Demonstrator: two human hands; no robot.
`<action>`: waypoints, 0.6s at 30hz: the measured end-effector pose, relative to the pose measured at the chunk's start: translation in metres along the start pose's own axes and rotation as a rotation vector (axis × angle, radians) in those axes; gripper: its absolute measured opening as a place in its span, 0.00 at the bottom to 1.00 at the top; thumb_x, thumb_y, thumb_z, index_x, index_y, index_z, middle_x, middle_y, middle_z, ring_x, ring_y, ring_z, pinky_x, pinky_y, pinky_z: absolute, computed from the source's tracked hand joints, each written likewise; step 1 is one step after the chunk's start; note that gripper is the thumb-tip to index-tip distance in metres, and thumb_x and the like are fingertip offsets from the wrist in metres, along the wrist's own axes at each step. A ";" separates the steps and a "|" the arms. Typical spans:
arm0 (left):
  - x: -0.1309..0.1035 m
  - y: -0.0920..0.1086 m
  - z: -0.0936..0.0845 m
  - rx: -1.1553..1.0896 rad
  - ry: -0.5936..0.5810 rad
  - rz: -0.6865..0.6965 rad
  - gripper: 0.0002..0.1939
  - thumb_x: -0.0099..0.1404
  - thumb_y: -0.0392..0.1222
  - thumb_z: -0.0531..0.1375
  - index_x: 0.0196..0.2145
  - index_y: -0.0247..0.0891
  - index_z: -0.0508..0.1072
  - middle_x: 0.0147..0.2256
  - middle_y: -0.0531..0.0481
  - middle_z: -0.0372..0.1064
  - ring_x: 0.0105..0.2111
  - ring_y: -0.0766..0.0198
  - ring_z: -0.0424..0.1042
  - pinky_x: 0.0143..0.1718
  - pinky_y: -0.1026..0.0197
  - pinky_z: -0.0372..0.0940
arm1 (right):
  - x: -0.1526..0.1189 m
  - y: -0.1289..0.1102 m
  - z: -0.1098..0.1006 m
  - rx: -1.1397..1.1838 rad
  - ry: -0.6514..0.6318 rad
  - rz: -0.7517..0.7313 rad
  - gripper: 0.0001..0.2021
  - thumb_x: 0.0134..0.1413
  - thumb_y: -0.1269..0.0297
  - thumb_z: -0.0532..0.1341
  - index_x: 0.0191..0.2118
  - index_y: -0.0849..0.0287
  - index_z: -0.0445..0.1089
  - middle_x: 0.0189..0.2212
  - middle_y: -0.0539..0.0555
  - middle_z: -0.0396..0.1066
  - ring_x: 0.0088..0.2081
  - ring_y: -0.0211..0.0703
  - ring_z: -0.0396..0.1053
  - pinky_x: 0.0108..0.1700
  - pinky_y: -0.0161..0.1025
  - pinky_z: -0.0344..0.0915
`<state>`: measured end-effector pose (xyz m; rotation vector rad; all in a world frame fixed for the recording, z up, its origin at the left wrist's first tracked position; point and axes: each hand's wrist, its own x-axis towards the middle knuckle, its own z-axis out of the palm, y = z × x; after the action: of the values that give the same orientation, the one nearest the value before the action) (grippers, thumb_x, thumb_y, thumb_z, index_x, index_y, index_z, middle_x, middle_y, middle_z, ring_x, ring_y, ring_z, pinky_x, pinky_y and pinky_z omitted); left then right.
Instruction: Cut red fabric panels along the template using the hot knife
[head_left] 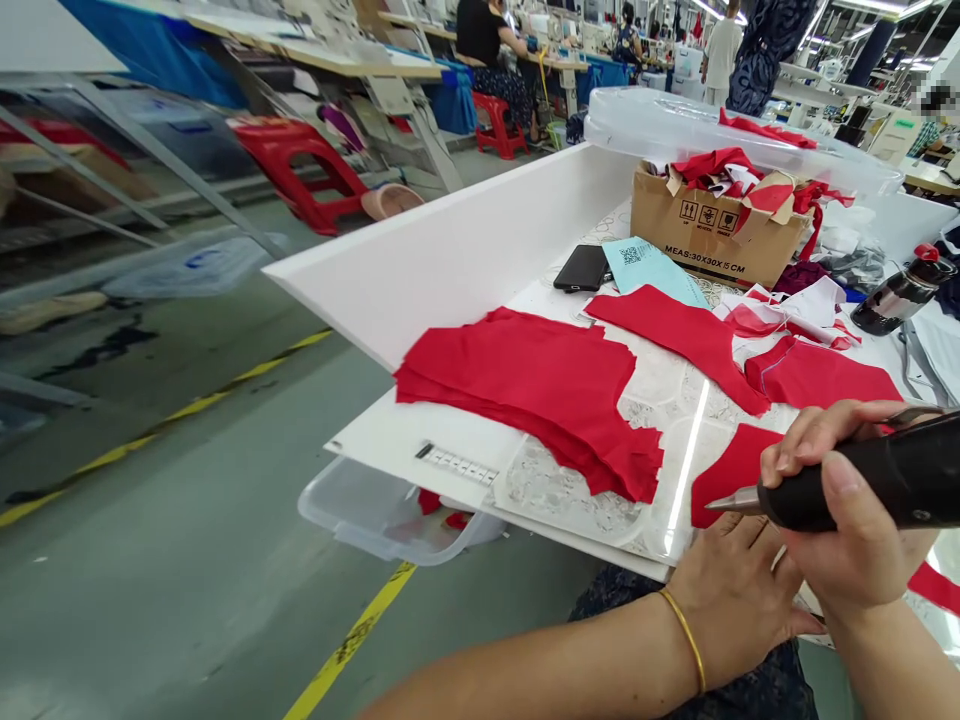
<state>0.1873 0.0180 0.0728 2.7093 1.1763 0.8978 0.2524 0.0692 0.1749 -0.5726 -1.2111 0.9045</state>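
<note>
My right hand [862, 520] is wrapped around a black cylindrical hand tool [840, 480] with a tapered metal tip; its exact kind I cannot make out. A small metal piece shows above the tool by my fingers. The tip points left, over a red fabric piece [731, 470] at the table's near edge. Below the tool, my left hand [742, 595], with a gold bangle at the wrist, lies with its fingers stretched towards that piece and its thumb apart. Some fingertips are hidden. Left of both hands lies a stack of red cut fabric [525, 385].
More red pieces [682, 335] lie behind. Further back are a black phone [582, 268], a blue paper [649, 262], a cardboard box [712, 235] of scraps and a dark bottle [904, 290]. A white panel [450, 255] rises along the table's left. A clear bin [390, 520] sits underneath.
</note>
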 end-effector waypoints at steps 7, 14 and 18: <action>0.006 -0.011 -0.008 0.186 0.045 0.017 0.44 0.72 0.72 0.54 0.65 0.28 0.66 0.63 0.31 0.67 0.66 0.45 0.65 0.65 0.49 0.62 | 0.052 0.032 -0.019 -0.150 0.194 -0.151 0.15 0.52 0.62 0.72 0.42 0.53 0.67 0.24 0.42 0.67 0.21 0.36 0.67 0.24 0.36 0.67; 0.001 -0.016 -0.004 0.155 0.036 0.024 0.39 0.75 0.68 0.53 0.65 0.29 0.66 0.63 0.31 0.68 0.66 0.46 0.66 0.64 0.49 0.63 | 0.068 0.057 -0.029 -0.225 0.259 -0.216 0.15 0.52 0.62 0.70 0.42 0.53 0.65 0.24 0.41 0.68 0.18 0.38 0.68 0.22 0.39 0.68; 0.001 -0.016 -0.005 0.158 0.113 0.021 0.37 0.76 0.68 0.50 0.63 0.30 0.68 0.62 0.33 0.70 0.64 0.47 0.69 0.62 0.51 0.65 | 0.064 0.056 -0.029 -0.242 0.244 -0.215 0.13 0.54 0.63 0.69 0.40 0.52 0.65 0.24 0.42 0.68 0.19 0.39 0.69 0.23 0.41 0.68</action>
<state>0.1748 0.0290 0.0733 2.8325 1.2940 1.0150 0.2700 0.1553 0.1570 -0.7088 -1.1409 0.4944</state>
